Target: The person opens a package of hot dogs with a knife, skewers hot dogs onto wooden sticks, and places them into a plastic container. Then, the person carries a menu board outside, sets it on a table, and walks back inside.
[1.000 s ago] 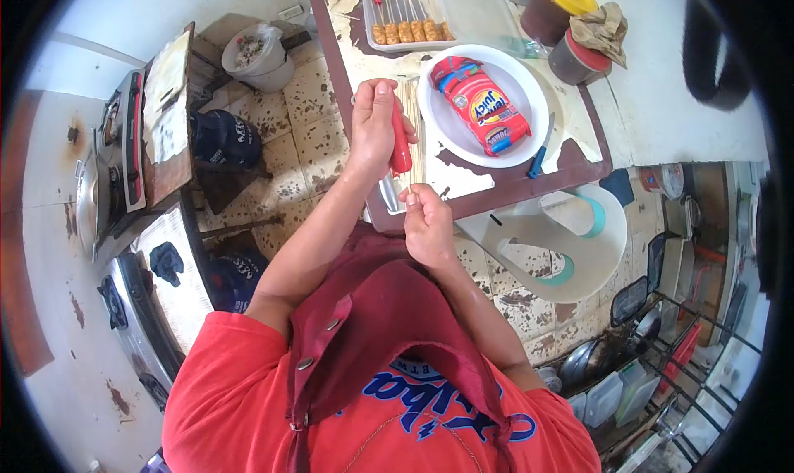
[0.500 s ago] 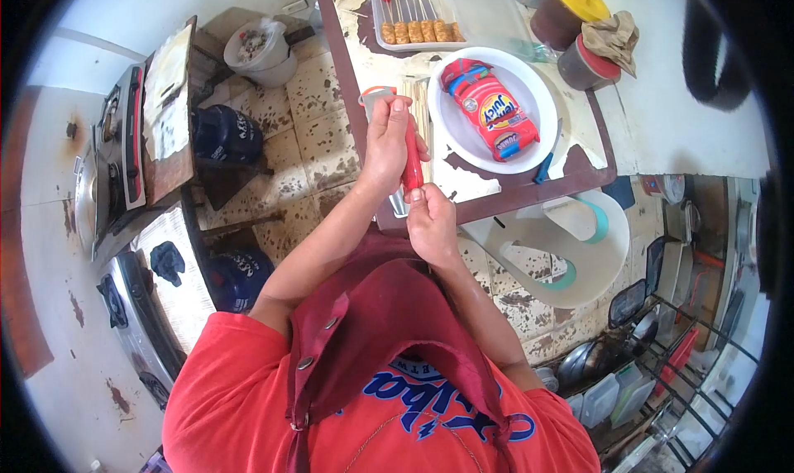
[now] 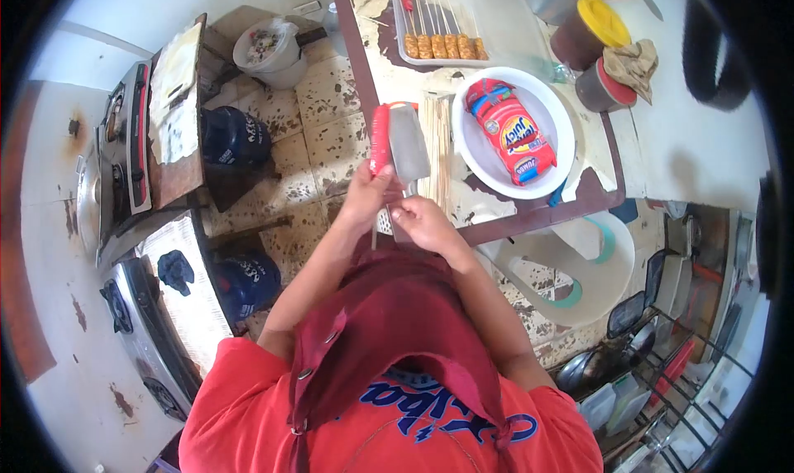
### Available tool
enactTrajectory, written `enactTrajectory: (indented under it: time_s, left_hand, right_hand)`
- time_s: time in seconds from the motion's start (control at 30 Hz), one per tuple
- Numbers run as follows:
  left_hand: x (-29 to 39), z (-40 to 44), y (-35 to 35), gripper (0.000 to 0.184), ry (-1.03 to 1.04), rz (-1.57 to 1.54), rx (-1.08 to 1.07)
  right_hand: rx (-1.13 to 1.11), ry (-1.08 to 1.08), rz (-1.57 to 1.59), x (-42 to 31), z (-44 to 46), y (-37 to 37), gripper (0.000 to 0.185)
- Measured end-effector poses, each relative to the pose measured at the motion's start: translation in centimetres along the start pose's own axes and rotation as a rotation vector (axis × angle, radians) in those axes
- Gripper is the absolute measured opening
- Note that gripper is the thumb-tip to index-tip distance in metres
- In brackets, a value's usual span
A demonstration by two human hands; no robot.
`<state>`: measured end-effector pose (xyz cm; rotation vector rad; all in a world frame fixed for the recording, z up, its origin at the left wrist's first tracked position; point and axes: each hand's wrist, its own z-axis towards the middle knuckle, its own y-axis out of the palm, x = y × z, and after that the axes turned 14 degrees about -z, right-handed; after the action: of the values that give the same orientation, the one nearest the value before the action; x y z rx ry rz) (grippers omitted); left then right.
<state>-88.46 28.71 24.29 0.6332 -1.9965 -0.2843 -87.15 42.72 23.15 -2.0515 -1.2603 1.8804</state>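
Observation:
My left hand point(image 3: 368, 193) is closed around the lower end of a red hotdog point(image 3: 380, 138) on a stick, which points away from me with the stick point(image 3: 374, 241) coming out below. Close beside it, my right hand point(image 3: 423, 223) has its fingers curled and thumb pressed in; anything between them is hidden. A grey flat metal piece point(image 3: 407, 146) lies just beyond my hands. To its right is a bundle of wooden skewers point(image 3: 436, 155). A white bowl point(image 3: 565, 155) holds a red hotdog pack point(image 3: 513, 134).
A clear plastic tray point(image 3: 504, 26) holds several skewered pieces and one red hotdog at the back of the table. Containers, one a yellow-lidded jar point(image 3: 602, 22), stand at the right. A stove point(image 3: 136, 134) and blue gas cylinder point(image 3: 236, 136) are at the left.
My left hand has slid down toward me to the hotdog's lower end, leaving most of it exposed. My right hand has shifted slightly toward me, off the hotdog's end.

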Motion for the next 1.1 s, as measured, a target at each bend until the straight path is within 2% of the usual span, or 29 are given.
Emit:
enactTrajectory:
  time_s: [0.07, 0.1, 0.17, 0.2, 0.23, 0.27, 0.33, 0.37, 0.4, 0.47, 0.53, 0.57, 0.6, 0.67, 0.7, 0.87, 0.93, 1.03, 1.1]
  left_hand:
    - [2.0, 0.7, -3.1, 0.025, -0.003, 0.111, 0.107]
    - [2.0, 1.2, -4.6, 0.025, 0.089, 0.256, 0.121]
    - [1.2, 2.4, -7.4, 0.025, 0.267, 0.545, 0.15]
    - [1.9, 2.1, -7.6, 0.026, 0.145, 0.413, 0.154]
    - [2.6, 1.6, -8.1, 0.027, 0.026, 0.279, 0.161]
    - [3.3, 1.1, -8.5, 0.028, -0.091, 0.142, 0.17]
    - [4.5, 0.4, -8.7, 0.029, -0.065, 0.208, 0.163]
    - [5.0, 0.4, -9.0, 0.03, -0.051, 0.239, 0.159]
    - [5.2, 0.5, -9.6, 0.03, -0.047, 0.244, 0.137]
    - [5.5, 1.2, -10.1, 0.031, -0.037, 0.25, 0.079]
    - [5.9, 2.2, -9.7, 0.034, -0.057, 0.194, 0.037]
    - [5.9, 2.7, -9.4, 0.035, -0.07, 0.167, 0.013]
    - [6.3, 3.0, -8.7, 0.036, -0.032, 0.209, -0.009]
    - [7.0, 3.1, -7.2, 0.039, 0.039, 0.297, -0.046]
    - [6.5, 3.9, -6.7, 0.042, 0.214, 0.291, -0.087]
    - [7.9, 4.6, -5.9, 0.043, 0.142, 0.407, -0.096]
    - [7.8, 4.9, -5.7, 0.041, 0.122, 0.389, -0.083]
    - [7.5, 5.0, -5.6, 0.039, 0.123, 0.394, -0.072]
    - [8.0, 4.8, -4.9, 0.039, 0.166, 0.477, -0.094]
  right_hand:
    - [0.288, 0.062, -0.269, 1.6, 2.0, 1.8, 0.035]
    - [0.182, 0.214, -0.38, 1.5, 2.9, 2.5, 0.046]
    - [0.164, 0.227, -0.569, 3.6, 4.4, 5.1, 0.054]
    - [0.15, 0.231, -0.661, 3.1, 5.0, 5.7, 0.058]
    - [0.077, 0.344, -0.597, 3.1, 5.5, 5.7, 0.065]
    - [0.114, 0.372, -0.506, 3.1, 5.5, 5.6, 0.065]
    - [0.195, 0.427, -0.327, 1.8, 5.7, 4.3, 0.066]
    - [0.323, 0.377, -0.309, 0.8, 5.2, 3.1, 0.061]
    - [0.309, 0.339, -0.235, -0.3, 4.7, 1.6, 0.049]
    - [0.189, 0.363, 0.426, -1.9, 3.8, -0.9, 0.029]
    - [0.154, 0.316, 0.67, -4.0, 3.9, -2.2, 0.022]
    - [0.192, 0.273, 0.528, -5.7, 4.1, -2.6, 0.032]
    - [0.155, 0.231, 0.535, -6.0, 4.7, -2.3, 0.026]
    - [0.161, 0.233, 0.277, -8.6, 5.7, -3.7, 0.019]
    - [0.17, 0.255, 0.243, -9.4, 6.2, -4.1, 0.017]
    - [0.149, 0.294, 0.075, -9.3, 6.0, -4.8, 0.015]
    - [0.124, 0.236, 0.026, -7.3, 3.6, -3.8, 0.014]
    - [0.127, 0.185, 0.062, -6.5, 2.8, -4.7, 0.013]
    - [0.134, 0.29, 0.173, -8.7, 3.2, -7.2, 0.014]
